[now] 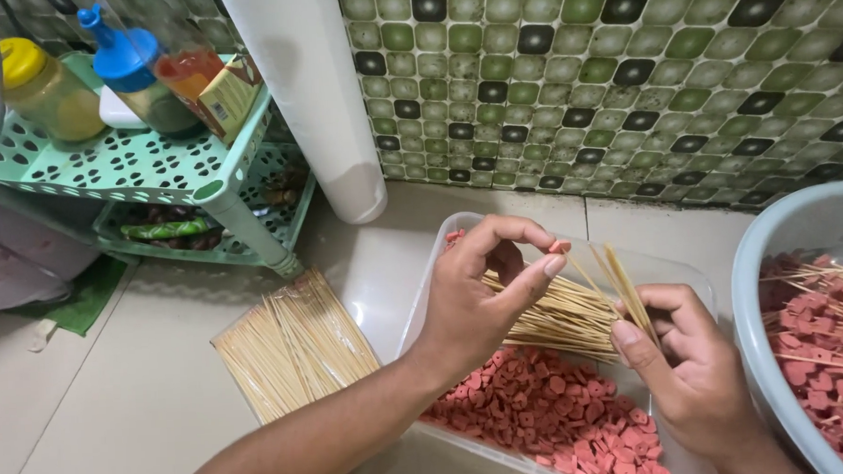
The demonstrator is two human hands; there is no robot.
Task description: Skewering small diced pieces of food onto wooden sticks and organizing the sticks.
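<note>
My left hand (pixel 484 296) pinches a small pink sausage slice (pixel 559 247) between thumb and fingertips, above a clear plastic tub (pixel 424 302). The tub holds a heap of pink sausage slices (pixel 549 401) and a pile of bamboo skewers (pixel 560 318). My right hand (pixel 692 368) grips a few thin skewers (pixel 626 286) whose tips point up and left, close to the slice.
A clear bag of skewers (pixel 295 349) lies on the counter to the left. A pale blue basin (pixel 771 346) at the right holds skewered slices. A green perforated rack (pixel 134 163) with bottles stands at back left, a white roll (pixel 318 91) beside it, and a green tiled wall (pixel 622 80) behind.
</note>
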